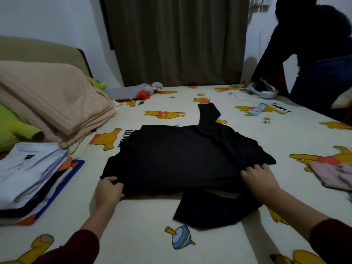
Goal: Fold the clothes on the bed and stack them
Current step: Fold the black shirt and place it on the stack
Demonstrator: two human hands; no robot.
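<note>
A black garment [181, 159] lies spread across the middle of the bed [144, 216], one sleeve pointing toward the far side and another part sticking out at the near edge. My left hand [109, 189] grips its near left corner. My right hand [259, 178] pinches its near right edge. A stack of folded clothes [32, 178], white shirts on top of dark and blue pieces, sits at the left.
A beige folded blanket [53, 103] and a green plush toy [13, 128] lie at the far left. Pink folded clothes [331, 174] sit at the right edge. Another person in dark clothes [314, 60] bends over a white device [262, 90] at the far right corner.
</note>
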